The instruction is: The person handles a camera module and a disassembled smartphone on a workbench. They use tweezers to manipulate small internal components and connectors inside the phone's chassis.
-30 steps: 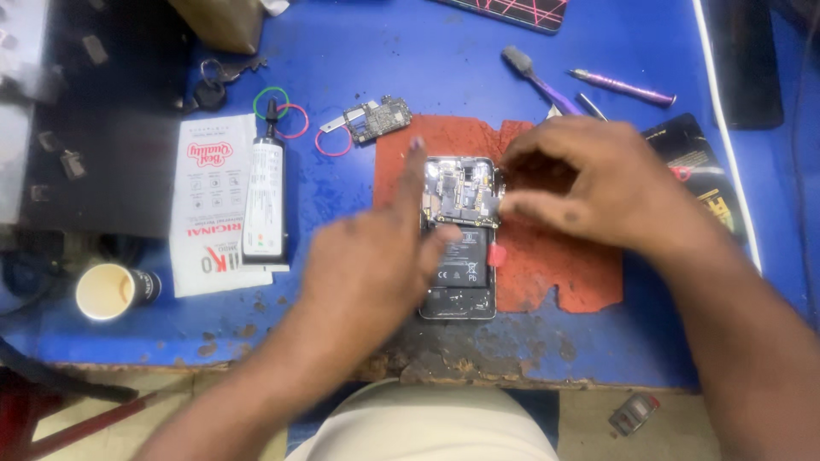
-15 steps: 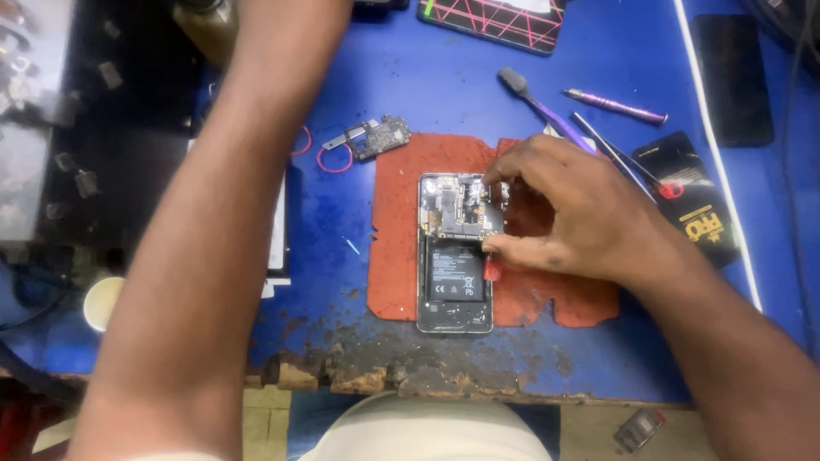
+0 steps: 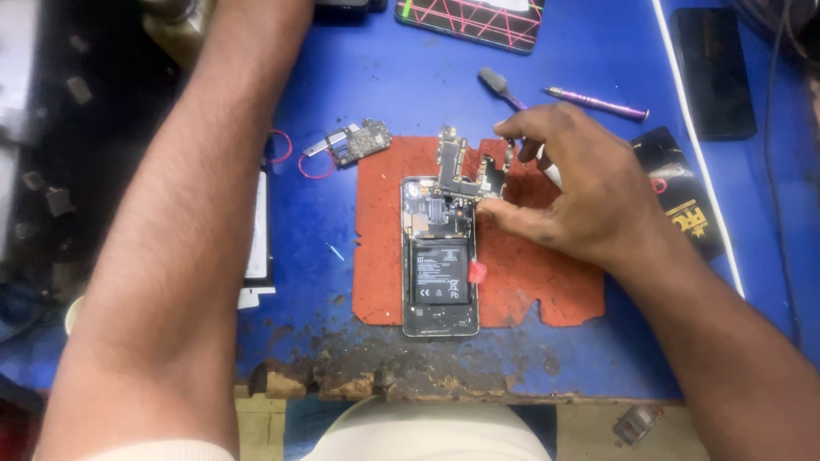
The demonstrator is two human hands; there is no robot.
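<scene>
An opened phone (image 3: 440,282) lies back-up on a red mat (image 3: 530,282), its black battery (image 3: 440,273) exposed. My right hand (image 3: 572,188) pinches the phone's main circuit board (image 3: 465,171) and holds it tilted up above the top of the phone. My left arm (image 3: 188,230) stretches across the left side toward the far edge of the table; the left hand itself is out of the frame. A second small circuit board (image 3: 354,141) with red wire lies left of the mat.
The blue table (image 3: 384,77) has a crumbling front edge (image 3: 359,376). A purple screwdriver (image 3: 598,104), a grey brush tool (image 3: 500,85), a patterned black case (image 3: 474,17), a dark phone (image 3: 713,72) and a black packet (image 3: 683,205) lie at the back and right.
My left arm has reached from the phone toward the table's far left. My right hand has lifted the main board up off the phone.
</scene>
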